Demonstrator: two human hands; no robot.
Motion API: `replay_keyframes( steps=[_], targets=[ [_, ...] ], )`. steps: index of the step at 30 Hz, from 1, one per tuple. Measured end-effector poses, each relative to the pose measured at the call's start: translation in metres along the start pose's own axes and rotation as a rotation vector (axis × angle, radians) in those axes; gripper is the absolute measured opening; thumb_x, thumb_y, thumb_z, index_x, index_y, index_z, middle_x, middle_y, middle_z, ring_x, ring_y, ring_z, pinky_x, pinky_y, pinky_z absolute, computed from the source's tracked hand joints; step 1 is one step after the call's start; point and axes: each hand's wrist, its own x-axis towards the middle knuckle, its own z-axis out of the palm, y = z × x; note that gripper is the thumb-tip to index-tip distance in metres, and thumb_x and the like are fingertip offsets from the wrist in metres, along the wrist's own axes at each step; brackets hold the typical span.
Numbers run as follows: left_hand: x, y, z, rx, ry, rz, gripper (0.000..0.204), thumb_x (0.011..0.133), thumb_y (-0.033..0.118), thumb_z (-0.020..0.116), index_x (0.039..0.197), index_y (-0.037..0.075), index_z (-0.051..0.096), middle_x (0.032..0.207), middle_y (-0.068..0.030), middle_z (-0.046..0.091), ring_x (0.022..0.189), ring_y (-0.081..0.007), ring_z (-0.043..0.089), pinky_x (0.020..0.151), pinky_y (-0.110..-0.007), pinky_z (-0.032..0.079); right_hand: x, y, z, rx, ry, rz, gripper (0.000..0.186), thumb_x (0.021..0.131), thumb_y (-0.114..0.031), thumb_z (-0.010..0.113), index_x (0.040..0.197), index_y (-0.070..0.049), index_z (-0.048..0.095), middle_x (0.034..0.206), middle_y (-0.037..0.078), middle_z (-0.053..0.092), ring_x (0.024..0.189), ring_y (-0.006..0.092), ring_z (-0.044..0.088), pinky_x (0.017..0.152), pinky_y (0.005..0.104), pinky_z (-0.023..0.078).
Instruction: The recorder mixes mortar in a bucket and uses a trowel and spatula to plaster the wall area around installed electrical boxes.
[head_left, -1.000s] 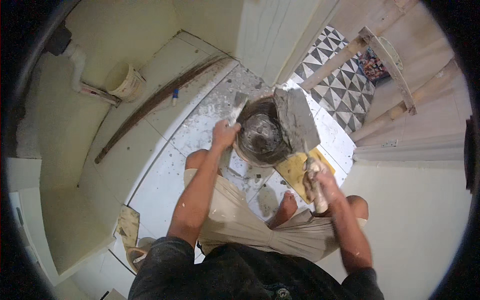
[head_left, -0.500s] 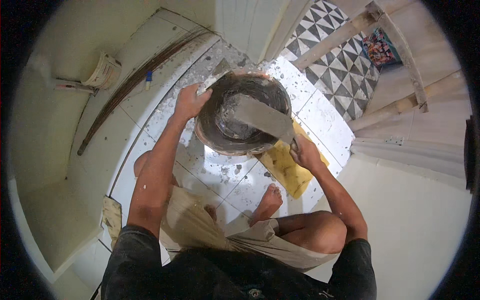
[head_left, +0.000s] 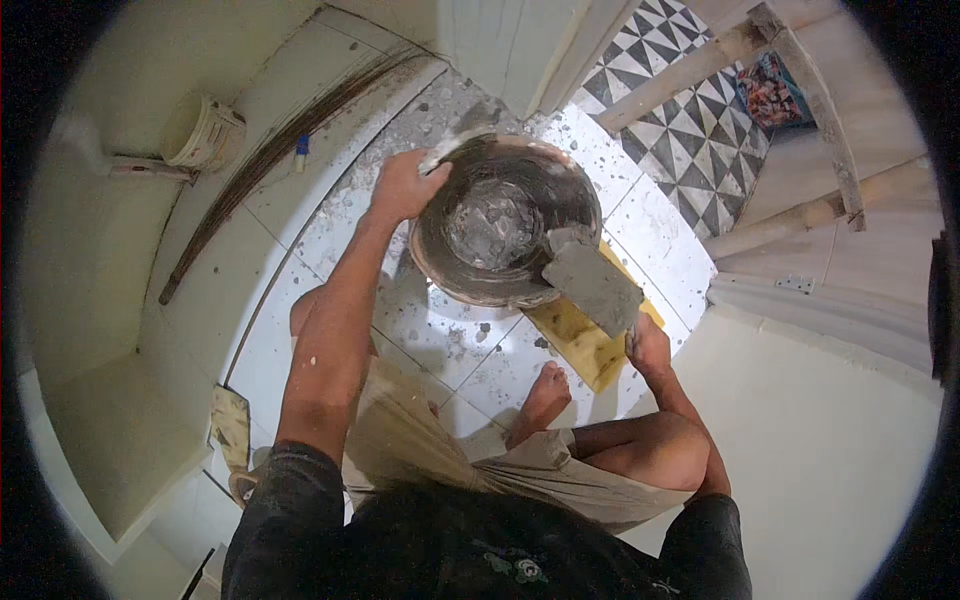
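A round dark tub (head_left: 430, 262), its inside coated with grey mortar (head_left: 492, 225), stands on the tiles in front of me. At its far left rim my left hand (head_left: 408, 186) is closed around a pale-handled scraper (head_left: 438, 158), whose blade is blurred and hard to make out. My right hand (head_left: 650, 345) grips a flat trowel (head_left: 600, 288) to the right of the tub. Grey mortar lies spread over the trowel, and its far end overlaps the tub's right rim.
Beneath the trowel lies a stained yellow sheet (head_left: 572, 340). White floor tiles (head_left: 640, 222) are spattered with mortar. A bundle of thin brown sticks (head_left: 250, 188), a blue-handled brush (head_left: 301, 152) and a white bucket (head_left: 200, 132) are at left. Wooden poles (head_left: 825, 110) stand at far right.
The mortar-covered trowel has moved from over the tub's middle to the right and nearer me, in my right hand. My left hand stays by the rim with the scraper.
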Motion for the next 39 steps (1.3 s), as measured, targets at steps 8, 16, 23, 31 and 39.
replay_keyframes(
  steps=[8, 16, 23, 31, 39],
  targets=[
    [-0.002, -0.014, -0.001, -0.121, -0.080, -0.087, 0.046, 0.072, 0.045, 0.070, 0.094, 0.005, 0.071, 0.081, -0.0214, 0.068, 0.080, -0.0344, 0.068, 0.078, -0.046, 0.052, -0.036, 0.028, -0.037, 0.111, -0.013, 0.081, 0.036, 0.076, -0.010, 0.056, 0.112, -0.004, 0.060, 0.101, 0.022, 0.063, 0.094, 0.0443, 0.059, 0.082, 0.0475, 0.049],
    [-0.019, 0.002, -0.006, -0.026, -0.016, -0.076, 0.044, 0.076, 0.041, 0.063, 0.103, 0.007, 0.069, 0.102, -0.0228, 0.066, 0.101, -0.0392, 0.062, 0.088, -0.048, 0.049, 0.040, -0.073, -0.058, 0.597, -0.079, 0.024, 0.004, 0.082, -0.003, 0.046, 0.086, -0.003, 0.047, 0.065, 0.003, 0.047, 0.054, 0.0125, 0.046, 0.049, 0.0294, 0.039],
    [-0.001, -0.025, 0.026, -0.137, 0.188, -0.050, 0.047, 0.071, 0.044, 0.069, 0.096, 0.005, 0.070, 0.094, -0.0213, 0.068, 0.089, -0.0368, 0.065, 0.083, -0.046, 0.051, 0.022, -0.055, -0.065, 0.604, -0.468, 0.258, 0.020, 0.091, -0.023, 0.055, 0.085, -0.004, 0.053, 0.057, 0.002, 0.048, 0.045, 0.0108, 0.046, 0.041, 0.0291, 0.040],
    [0.017, 0.027, -0.001, -0.053, -0.104, -0.008, 0.044, 0.077, 0.044, 0.064, 0.105, 0.010, 0.069, 0.098, -0.0211, 0.067, 0.094, -0.0374, 0.064, 0.084, -0.046, 0.050, 0.005, -0.053, -0.220, -0.116, -0.456, 0.167, 0.027, 0.082, -0.027, 0.060, 0.091, -0.002, 0.056, 0.071, 0.022, 0.061, 0.069, 0.0381, 0.059, 0.065, 0.0480, 0.047],
    [0.010, 0.149, 0.016, 0.071, -0.297, 0.151, 0.041, 0.076, 0.036, 0.065, 0.111, 0.015, 0.069, 0.105, -0.0185, 0.068, 0.100, -0.0366, 0.065, 0.090, -0.044, 0.051, 0.064, -0.095, -0.191, -0.614, -0.357, -0.075, 0.023, 0.085, -0.020, 0.052, 0.091, 0.001, 0.059, 0.076, 0.025, 0.064, 0.073, 0.0432, 0.063, 0.067, 0.0511, 0.052]
  ],
)
